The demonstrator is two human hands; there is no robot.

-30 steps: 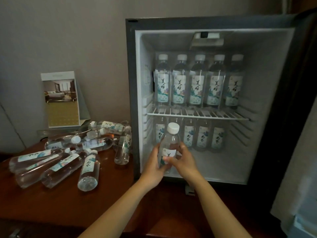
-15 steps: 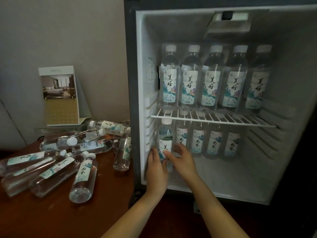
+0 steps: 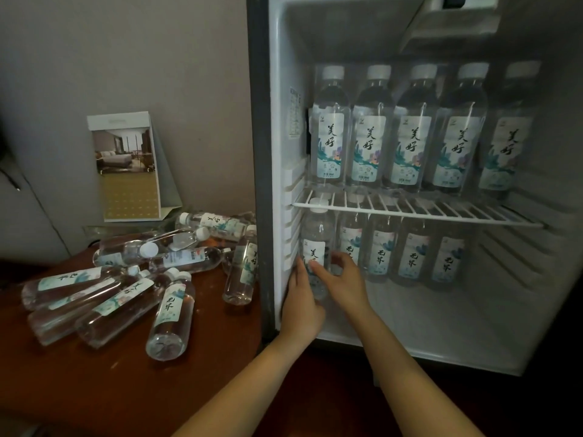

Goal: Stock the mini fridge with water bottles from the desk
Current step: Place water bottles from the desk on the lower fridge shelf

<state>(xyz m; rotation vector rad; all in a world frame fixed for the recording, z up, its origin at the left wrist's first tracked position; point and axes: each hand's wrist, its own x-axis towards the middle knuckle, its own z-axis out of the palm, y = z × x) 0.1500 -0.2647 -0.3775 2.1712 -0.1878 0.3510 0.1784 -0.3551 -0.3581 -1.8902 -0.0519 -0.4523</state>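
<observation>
Nearest, both forearms reach into the lower compartment of the mini fridge (image 3: 268,184). The left hand (image 3: 301,305) cups the left side of one upright water bottle (image 3: 317,244), and the right hand (image 3: 347,279) curls thumb and fingers round its lower label. The bottle stands at the front-left corner of the fridge floor, just under the wire shelf (image 3: 410,212), beginning what looks like a second row there.

To the left, on the desk (image 3: 110,389), a heap of bottles (image 3: 170,310) lies on its side. These wait to go in, so plenty of the job remains.

Further in, a back row of at least four bottles (image 3: 410,257) stands against the rear wall. Above the shelf, five bottles (image 3: 410,134) fill the upper level side by side. I judge the task roughly half done — upper level stocked, lower front open.
</observation>
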